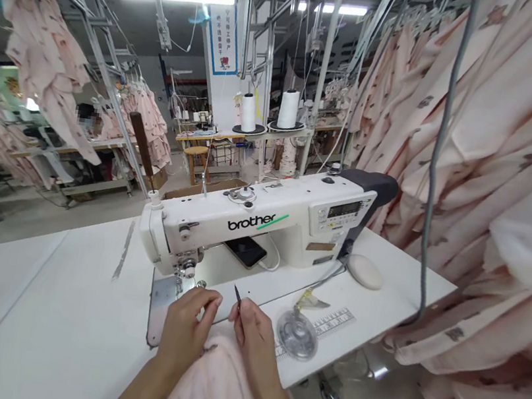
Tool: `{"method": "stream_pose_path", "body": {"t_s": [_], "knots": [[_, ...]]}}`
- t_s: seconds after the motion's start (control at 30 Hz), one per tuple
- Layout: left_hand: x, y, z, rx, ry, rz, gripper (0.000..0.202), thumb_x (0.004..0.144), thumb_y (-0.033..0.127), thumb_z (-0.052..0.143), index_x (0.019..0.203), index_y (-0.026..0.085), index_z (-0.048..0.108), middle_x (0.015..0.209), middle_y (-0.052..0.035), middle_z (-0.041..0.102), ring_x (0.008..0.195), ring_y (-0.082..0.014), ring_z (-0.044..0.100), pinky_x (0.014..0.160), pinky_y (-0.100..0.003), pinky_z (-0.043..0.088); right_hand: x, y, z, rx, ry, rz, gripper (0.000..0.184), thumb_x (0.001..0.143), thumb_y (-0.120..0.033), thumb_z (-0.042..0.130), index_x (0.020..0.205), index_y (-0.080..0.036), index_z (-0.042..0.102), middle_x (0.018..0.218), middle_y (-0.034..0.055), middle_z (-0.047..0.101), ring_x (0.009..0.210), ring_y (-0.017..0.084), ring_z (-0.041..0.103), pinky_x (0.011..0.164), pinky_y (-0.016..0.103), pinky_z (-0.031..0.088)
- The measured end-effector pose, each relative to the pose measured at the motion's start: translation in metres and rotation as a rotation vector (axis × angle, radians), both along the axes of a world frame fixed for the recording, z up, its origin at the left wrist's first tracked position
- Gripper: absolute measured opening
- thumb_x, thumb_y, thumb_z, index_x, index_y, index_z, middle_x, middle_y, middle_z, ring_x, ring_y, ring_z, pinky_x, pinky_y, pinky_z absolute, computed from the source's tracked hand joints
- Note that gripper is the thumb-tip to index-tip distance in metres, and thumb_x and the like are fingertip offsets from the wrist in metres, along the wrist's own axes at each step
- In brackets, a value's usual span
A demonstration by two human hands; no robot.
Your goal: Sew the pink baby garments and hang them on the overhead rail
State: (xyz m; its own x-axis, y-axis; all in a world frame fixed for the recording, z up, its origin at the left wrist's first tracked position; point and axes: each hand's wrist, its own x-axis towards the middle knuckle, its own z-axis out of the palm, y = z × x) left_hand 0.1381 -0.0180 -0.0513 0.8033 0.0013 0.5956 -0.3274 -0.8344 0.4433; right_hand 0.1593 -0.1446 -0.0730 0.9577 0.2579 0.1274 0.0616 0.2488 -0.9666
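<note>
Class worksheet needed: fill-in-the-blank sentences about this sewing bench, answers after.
The sewing machine bears the name ____. The thin dark tool is held in the ____ hand. The cloth under the left hand is ____. Behind the machine stand ____ white thread spools.
Answers: brother; right; pink; two.

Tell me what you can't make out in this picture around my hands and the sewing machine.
All in the head view:
1. Left hand: fingertips curl away from the camera; whether they pinch anything is hidden.
2. Thin dark tool in the right hand: only its tip shows, the fingers hide the rest.
3. Pink fabric: covered by both forearms, cut off by the bottom edge.
4. Sewing machine display: readout too small.
</note>
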Motion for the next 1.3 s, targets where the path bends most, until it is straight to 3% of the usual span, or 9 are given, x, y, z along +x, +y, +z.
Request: {"method": "stream_pose_path", "body": {"t_s": [0.1, 0.2, 0.33, 0.47, 0.63, 0.77, 0.9, 1.1, 1.3], "knots": [[0.001, 0.004, -0.011, 0.018, -0.015, -0.03, 0.018, 0.086, 0.023, 0.043, 0.08, 0.019, 0.059, 0.074, -0.0026, 0.064, 0.069, -0.0136, 0.059, 0.063, -0.023, 0.046, 0.006, -0.028, 0.014, -0.181, -0.174, -0.131, 0.043, 0.087, -0.056, 0.031, 0.09, -0.02, 0.056, 0.062, -0.002, 0.042, 0.058, 0.015, 0.042, 0.055, 0.025, 0.034], [0.004, 0.008, -0.02, 0.029, -0.019, -0.028, 0.019, 0.086, 0.025, 0.043, 0.079, 0.019, 0.06, 0.074, -0.0024, 0.064, 0.067, -0.0136, 0.059, 0.062, -0.023, 0.047, 0.035, -0.077, 0.025, -0.434, -0.253, -0.261, 0.037, 0.084, -0.05, 0.038, 0.107, -0.022, 0.048, 0.081, 0.0014, 0.052, 0.065, 0.016, 0.048, 0.061, 0.027, 0.04], [0.007, 0.009, -0.023, 0.009, -0.018, -0.023, 0.022, 0.086, 0.027, 0.041, 0.076, 0.02, 0.06, 0.073, -0.0017, 0.065, 0.068, -0.0142, 0.061, 0.061, -0.023, 0.047, 0.092, -0.15, 0.033, -0.657, -0.305, -0.285, 0.033, 0.072, -0.052, 0.051, 0.077, -0.02, 0.057, 0.07, 0.0018, 0.057, 0.061, 0.018, 0.049, 0.058, 0.029, 0.038], [0.007, 0.008, -0.022, -0.009, -0.002, -0.025, 0.023, 0.086, 0.028, 0.041, 0.076, 0.021, 0.06, 0.074, -0.0008, 0.065, 0.069, -0.0141, 0.061, 0.062, -0.023, 0.048, 0.135, -0.187, 0.046, -0.783, -0.332, -0.283, 0.032, 0.059, -0.052, 0.064, 0.061, -0.02, 0.065, 0.06, 0.0036, 0.062, 0.059, 0.02, 0.051, 0.059, 0.032, 0.035], [0.007, 0.008, -0.022, -0.026, 0.016, -0.011, 0.024, 0.086, 0.028, 0.04, 0.075, 0.021, 0.059, 0.072, -0.0002, 0.064, 0.066, -0.0132, 0.06, 0.058, -0.022, 0.047, 0.157, -0.189, 0.056, -0.779, -0.394, -0.339, 0.036, 0.054, -0.055, 0.067, 0.055, -0.019, 0.063, 0.06, 0.0033, 0.06, 0.057, 0.019, 0.052, 0.056, 0.031, 0.038], [0.006, 0.008, -0.02, -0.013, 0.043, -0.015, 0.026, 0.087, 0.029, 0.038, 0.075, 0.021, 0.059, 0.072, -0.001, 0.064, 0.065, -0.0138, 0.059, 0.058, -0.023, 0.047, 0.163, -0.184, 0.047, -0.709, -0.387, -0.441, 0.039, 0.055, -0.054, 0.069, 0.067, -0.02, 0.054, 0.054, -0.0025, 0.053, 0.045, 0.015, 0.047, 0.045, 0.028, 0.037], [0.006, 0.007, -0.02, -0.007, 0.046, -0.024, 0.026, 0.087, 0.028, 0.037, 0.075, 0.021, 0.058, 0.072, -0.0016, 0.064, 0.066, -0.0141, 0.059, 0.058, -0.023, 0.047, 0.168, -0.177, 0.035, -0.619, -0.392, -0.548, 0.044, 0.058, -0.055, 0.068, 0.075, -0.022, 0.045, 0.055, -0.0049, 0.05, 0.045, 0.014, 0.048, 0.043, 0.028, 0.042], [0.007, 0.008, -0.021, -0.006, 0.051, -0.022, 0.025, 0.087, 0.027, 0.038, 0.074, 0.021, 0.059, 0.071, -0.0007, 0.064, 0.065, -0.0136, 0.059, 0.058, -0.023, 0.046, 0.169, -0.166, 0.022, -0.501, -0.437, -0.616, 0.053, 0.06, -0.062, 0.064, 0.086, -0.021, 0.044, 0.069, -0.0003, 0.055, 0.052, 0.015, 0.053, 0.048, 0.03, 0.048], [0.007, 0.009, -0.025, -0.023, 0.059, -0.03, 0.022, 0.086, 0.027, 0.041, 0.075, 0.021, 0.059, 0.073, 0.0005, 0.064, 0.067, -0.0129, 0.059, 0.06, -0.022, 0.046, 0.163, -0.157, 0.006, -0.551, -0.491, -0.777, 0.058, 0.069, -0.061, 0.056, 0.103, -0.016, 0.045, 0.087, 0.0072, 0.055, 0.057, 0.017, 0.055, 0.056, 0.034, 0.049]]}}
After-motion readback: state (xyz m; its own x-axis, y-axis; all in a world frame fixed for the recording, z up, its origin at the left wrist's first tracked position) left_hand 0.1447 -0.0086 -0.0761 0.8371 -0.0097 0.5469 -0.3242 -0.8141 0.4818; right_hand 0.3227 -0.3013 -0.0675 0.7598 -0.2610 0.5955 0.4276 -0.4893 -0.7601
